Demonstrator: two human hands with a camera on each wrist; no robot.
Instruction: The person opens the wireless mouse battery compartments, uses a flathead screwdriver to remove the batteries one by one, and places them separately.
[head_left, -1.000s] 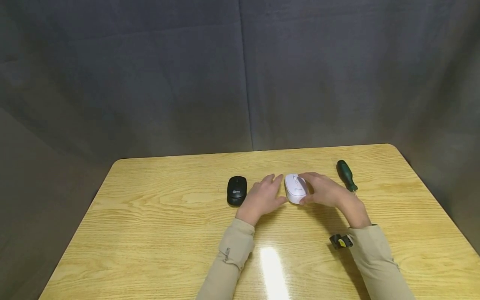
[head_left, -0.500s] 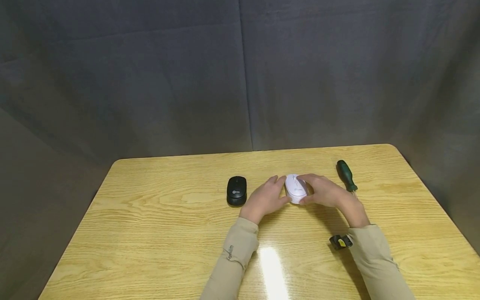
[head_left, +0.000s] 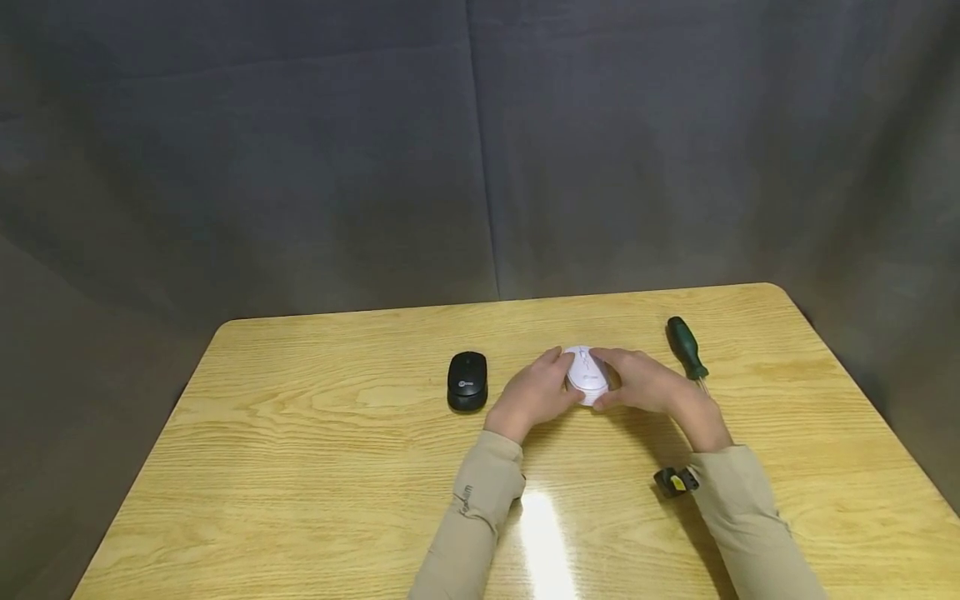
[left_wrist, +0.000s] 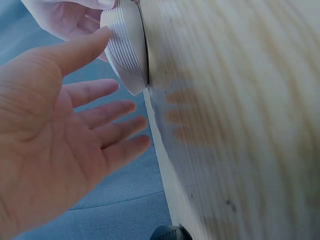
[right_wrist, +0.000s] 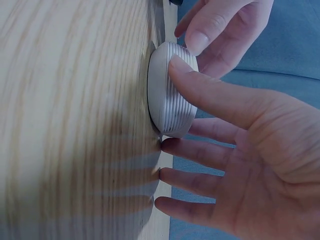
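A person is wearing long beige sleeves and wrist-mounted gear.
The left sleeve [head_left: 476,508] is carrying dark lettering [head_left: 466,500], too small to read, near its cuff, while the right sleeve [head_left: 750,517] is creasing into folds. A compact black device [head_left: 667,484] with a yellow patch [head_left: 678,483] is jutting from the right cuff; the cuffs are leaving the left hand [head_left: 537,390] and right hand [head_left: 642,383] bare.

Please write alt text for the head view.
A person's left hand and right hand flank a white mouse on a wooden table. A black mouse lies to the left, a green-handled screwdriver to the right.
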